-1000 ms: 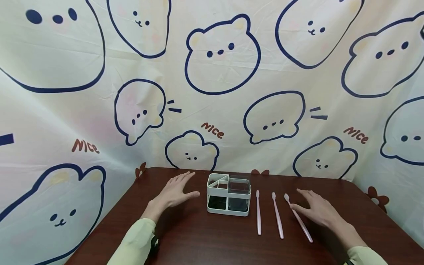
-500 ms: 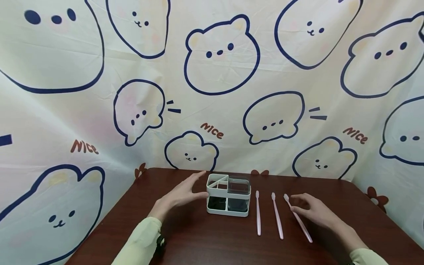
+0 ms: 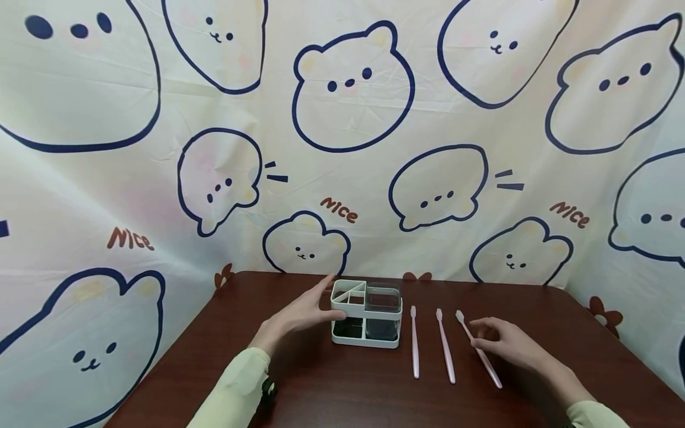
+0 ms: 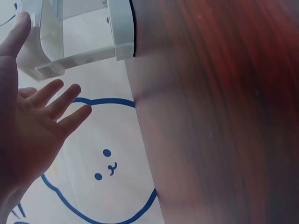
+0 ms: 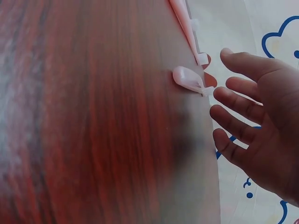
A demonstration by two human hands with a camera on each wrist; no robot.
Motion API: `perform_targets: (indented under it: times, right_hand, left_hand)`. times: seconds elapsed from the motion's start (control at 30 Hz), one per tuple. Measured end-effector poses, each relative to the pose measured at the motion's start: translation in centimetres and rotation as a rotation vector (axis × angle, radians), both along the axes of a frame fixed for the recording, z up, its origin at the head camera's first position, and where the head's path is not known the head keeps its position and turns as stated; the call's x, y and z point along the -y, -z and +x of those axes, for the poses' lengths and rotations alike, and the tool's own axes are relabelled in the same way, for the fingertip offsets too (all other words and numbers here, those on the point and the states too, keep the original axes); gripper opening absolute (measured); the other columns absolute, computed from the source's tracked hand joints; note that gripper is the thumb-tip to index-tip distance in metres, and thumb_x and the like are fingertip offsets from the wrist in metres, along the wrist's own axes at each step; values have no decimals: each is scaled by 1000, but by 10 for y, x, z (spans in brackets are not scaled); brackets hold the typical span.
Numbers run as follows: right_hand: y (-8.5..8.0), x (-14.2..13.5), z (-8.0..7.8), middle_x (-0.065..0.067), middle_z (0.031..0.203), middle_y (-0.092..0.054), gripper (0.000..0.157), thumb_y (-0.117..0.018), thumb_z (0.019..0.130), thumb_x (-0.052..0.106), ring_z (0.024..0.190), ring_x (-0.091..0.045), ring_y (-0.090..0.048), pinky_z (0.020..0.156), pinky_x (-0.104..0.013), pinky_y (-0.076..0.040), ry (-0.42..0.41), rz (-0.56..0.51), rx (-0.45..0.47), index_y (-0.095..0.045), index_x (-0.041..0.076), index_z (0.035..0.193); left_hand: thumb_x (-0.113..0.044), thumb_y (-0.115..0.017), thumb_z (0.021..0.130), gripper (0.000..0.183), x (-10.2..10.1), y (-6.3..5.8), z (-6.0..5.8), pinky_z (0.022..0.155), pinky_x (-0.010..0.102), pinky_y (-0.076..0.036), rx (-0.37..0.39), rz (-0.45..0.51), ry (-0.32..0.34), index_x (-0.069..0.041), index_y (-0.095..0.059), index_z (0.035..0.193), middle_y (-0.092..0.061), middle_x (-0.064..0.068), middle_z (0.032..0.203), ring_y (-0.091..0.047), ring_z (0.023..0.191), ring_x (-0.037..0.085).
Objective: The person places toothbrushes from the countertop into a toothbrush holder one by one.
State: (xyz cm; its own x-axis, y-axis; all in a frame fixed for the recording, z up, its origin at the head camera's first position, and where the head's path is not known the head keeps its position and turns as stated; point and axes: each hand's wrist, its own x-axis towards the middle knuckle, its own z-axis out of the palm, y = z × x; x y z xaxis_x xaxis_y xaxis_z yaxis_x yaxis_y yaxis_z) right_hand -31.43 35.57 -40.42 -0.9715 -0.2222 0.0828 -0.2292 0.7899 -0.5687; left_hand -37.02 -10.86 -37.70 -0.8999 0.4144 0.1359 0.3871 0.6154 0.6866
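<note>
The rightmost toothbrush (image 3: 488,364) lies aslant on the desk (image 3: 342,389), just by the right hand (image 3: 508,343); that grip is loosely spread and looks unfilled, though thumb contact is hard to judge. A careless nudge could roll the slim handle toward the middle toothbrush (image 3: 446,351). The left hand (image 3: 302,315), its grip wide around the holder's (image 3: 381,315) left end, might skew that light-looking frame.
</note>
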Motion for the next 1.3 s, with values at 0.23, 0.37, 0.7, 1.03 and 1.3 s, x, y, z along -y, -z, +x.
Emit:
perform_targets:
  times: [0.23, 0.37, 0.7, 1.03, 1.3]
  right_hand:
    - [1, -3, -1, -2, 90, -60, 51, -71, 91, 34, 75, -9, -53, 62, -24, -42, -24, -17, 36, -61, 2, 129]
    - [3, -5, -3, -3, 89, -59, 50, -71, 91, 33, 74, -9, -52, 61, -24, -42, -32, -18, 45, -61, 2, 129]
    - [7, -10, -4, -4, 87, -58, 51, -70, 92, 33, 70, -10, -52, 59, -24, -43, -45, -42, 86, -60, 0, 130]
    - [12, -11, -8, -5, 82, -58, 52, -69, 93, 32, 62, -14, -54, 55, -25, -43, -58, -58, 138, -59, -4, 130]
    - [11, -8, -10, -4, 81, -58, 57, -69, 92, 34, 61, -15, -55, 54, -26, -45, -47, -42, 177, -58, -6, 131]
  left_hand:
    - [-56, -76, 79, 100, -3, 0, -2, 115, 59, -32, -5, 2, -7, -23, -24, 159, -30, 5, 163, -34, 147, 30]
    - [-54, -77, 80, 96, -3, -1, -4, 113, 58, -35, 4, -14, -7, -20, -31, 156, -35, 8, 159, -39, 143, 31]
    - [-55, -76, 81, 96, -5, -2, -4, 112, 61, -35, 52, 12, -6, -20, -29, 157, -36, 9, 159, -39, 143, 33]
    - [-53, -75, 82, 96, -4, 0, -2, 112, 60, -36, 74, 16, -5, -21, -26, 158, -36, 10, 159, -39, 143, 33]
    - [-53, -75, 83, 96, -3, -1, -1, 111, 59, -37, 85, 20, 1, -22, -24, 158, -37, 10, 158, -41, 141, 31]
